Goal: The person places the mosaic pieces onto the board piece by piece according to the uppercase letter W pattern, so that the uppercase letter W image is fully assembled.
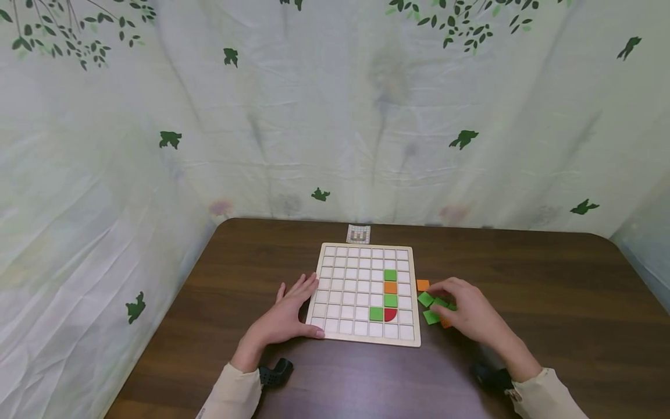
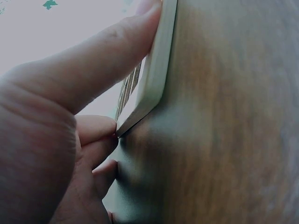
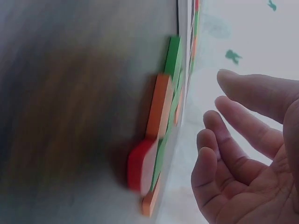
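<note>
A square wooden grid board (image 1: 345, 327) lies in the middle of the table. My left hand (image 1: 285, 317) rests against its near left corner, thumb along the front edge and fingers stretched along the left side. In the board sit several green tiles (image 1: 389, 274), an orange tile (image 1: 390, 287) and a red rounded tile (image 1: 390, 315). Over the loose tiles at the board's right hovers my right hand (image 1: 471, 311), fingers loosely bent, nothing between thumb and fingertips. Beneath it are green tiles (image 1: 431, 317), orange tiles (image 3: 160, 106) and a red tile (image 3: 138, 165).
Behind the board's far edge lies a small patterned card (image 1: 358, 234). The dark wooden table (image 1: 544, 279) extends to both sides. A pale curtain (image 1: 335, 116) with green leaf prints hangs behind and to the left.
</note>
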### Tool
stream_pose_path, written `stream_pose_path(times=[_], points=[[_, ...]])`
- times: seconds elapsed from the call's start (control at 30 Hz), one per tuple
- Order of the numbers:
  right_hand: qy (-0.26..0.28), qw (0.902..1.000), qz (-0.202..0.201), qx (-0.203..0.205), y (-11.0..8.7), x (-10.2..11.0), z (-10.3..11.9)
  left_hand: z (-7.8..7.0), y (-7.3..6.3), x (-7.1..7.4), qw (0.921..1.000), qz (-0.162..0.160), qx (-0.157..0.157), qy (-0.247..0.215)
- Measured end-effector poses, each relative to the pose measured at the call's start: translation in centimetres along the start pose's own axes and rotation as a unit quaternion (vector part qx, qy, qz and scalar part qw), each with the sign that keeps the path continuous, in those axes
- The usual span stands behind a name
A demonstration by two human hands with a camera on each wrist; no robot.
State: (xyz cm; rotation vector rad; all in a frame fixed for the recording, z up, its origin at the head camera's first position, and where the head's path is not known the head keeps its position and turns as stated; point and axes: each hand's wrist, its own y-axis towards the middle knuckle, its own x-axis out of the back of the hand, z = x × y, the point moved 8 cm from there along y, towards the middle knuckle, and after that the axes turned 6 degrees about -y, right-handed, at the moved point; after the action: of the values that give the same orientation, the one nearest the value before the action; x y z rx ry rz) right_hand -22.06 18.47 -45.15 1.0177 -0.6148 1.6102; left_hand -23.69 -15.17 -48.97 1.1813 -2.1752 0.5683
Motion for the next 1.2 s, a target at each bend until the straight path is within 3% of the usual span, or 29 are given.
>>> stream_pose_path(times=[0.63, 0.97, 1.2], points=[[-0.005, 0.9981, -0.02, -0.058, -0.9, 1.8, -4.0, 0.2, 0.0, 0.0, 1.0, 0.0, 0.003, 0.003], [0.006, 0.9968, 0.011, -0.079, -1.1, 1.6, -5.4, 0.1, 0.0, 0.0, 1.0, -0.002, 0.008, 0.0], [-0.003, 0.997, 0.026, -0.073, -1.0, 1.5, -5.9, 0.1, 0.0, 0.0, 1.0, 0.0, 0.008, -0.003]])
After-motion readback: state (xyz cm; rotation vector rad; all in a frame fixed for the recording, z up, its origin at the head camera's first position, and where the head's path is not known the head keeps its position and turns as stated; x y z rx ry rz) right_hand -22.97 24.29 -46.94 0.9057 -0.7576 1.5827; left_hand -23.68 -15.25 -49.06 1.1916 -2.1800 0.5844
